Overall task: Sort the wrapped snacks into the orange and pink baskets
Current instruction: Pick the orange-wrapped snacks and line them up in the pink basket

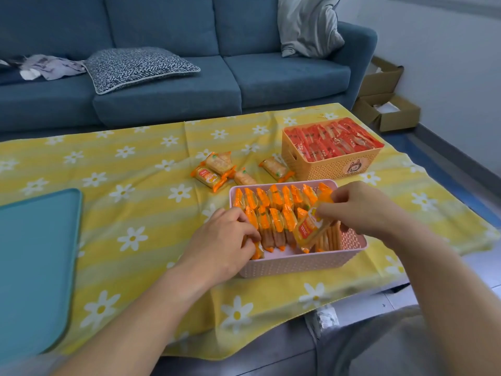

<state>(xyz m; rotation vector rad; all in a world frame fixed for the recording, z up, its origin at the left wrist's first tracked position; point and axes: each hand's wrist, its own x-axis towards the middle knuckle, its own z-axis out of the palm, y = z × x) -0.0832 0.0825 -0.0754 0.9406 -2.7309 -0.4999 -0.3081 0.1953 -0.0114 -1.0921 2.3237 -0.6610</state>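
the right hand (363, 210) pinched one orange-wrapped snack (311, 230) by its upper corner, thumb and fingers closed on the wrapper. the snack hung tilted at 7 o'clock from that hand, with its lower end down inside the pink basket (298, 263), right of the packed rows (273, 210). the left hand (225, 240) sat at the basket's 9 o'clock edge, fingers curled onto the end packets of the near row. four loose snacks (214, 172) lay on the yellow cloth (135, 172) at 11 o'clock from the pink basket. the orange basket (330, 166), full of red packets (333, 139), stood at 1 o'clock. a teal tray (35, 253) lay at 9 o'clock, well apart.
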